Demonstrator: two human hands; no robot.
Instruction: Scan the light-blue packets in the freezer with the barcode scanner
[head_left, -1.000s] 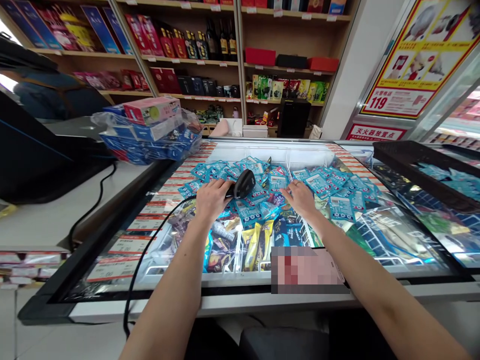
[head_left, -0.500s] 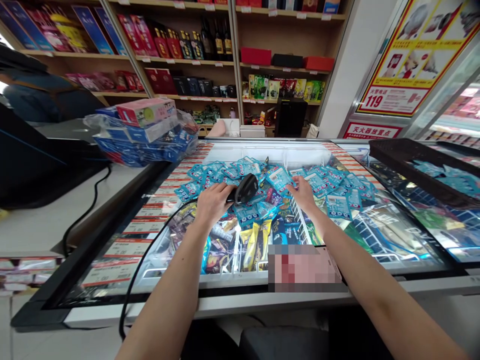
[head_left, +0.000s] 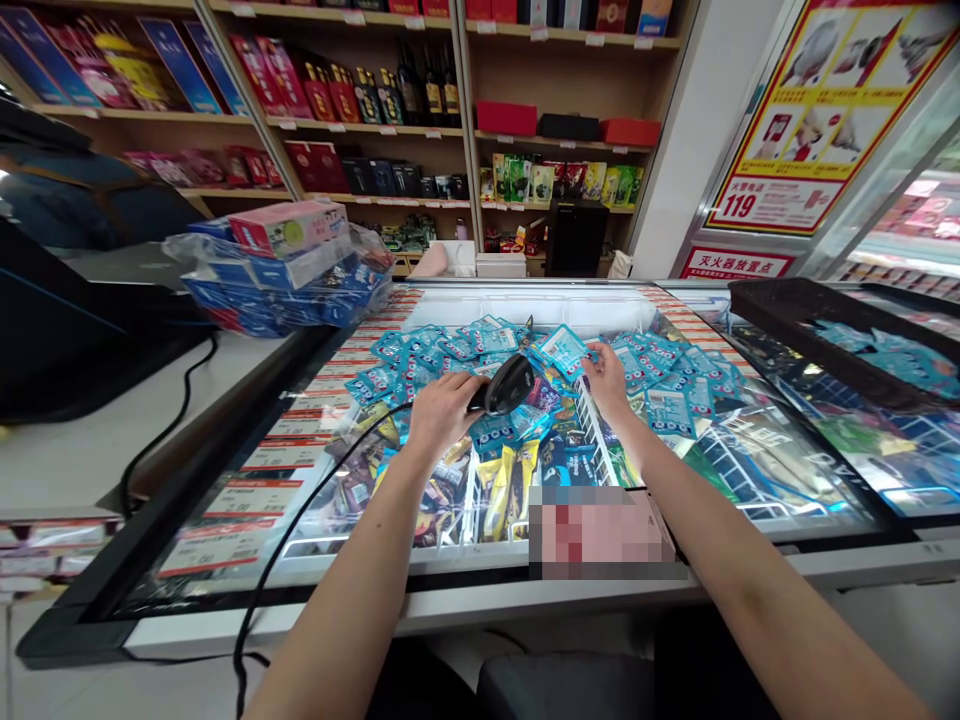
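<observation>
from the head view, the left hand (head_left: 442, 412) has its fingers (head_left: 469, 386) wrapped closed around a black handheld scanner (head_left: 510, 386), its cord (head_left: 322, 515) trailing over the freezer's near edge. the right hand (head_left: 609, 385) pinches a blue packet (head_left: 562, 350) between its fingers. a large heap of blue packets (head_left: 427, 365) is left, spread across the chest freezer (head_left: 420, 625) toward its far edge.

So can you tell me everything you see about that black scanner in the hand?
The black handheld barcode scanner looks like smooth plastic, with a rounded head and a narrower grip. The person's left hand is wrapped around the grip, holding the scanner tilted over blue packets in a chest freezer. I can't tell whether it touches them. A thin black cable runs from it over the freezer's front edge and down.
</observation>
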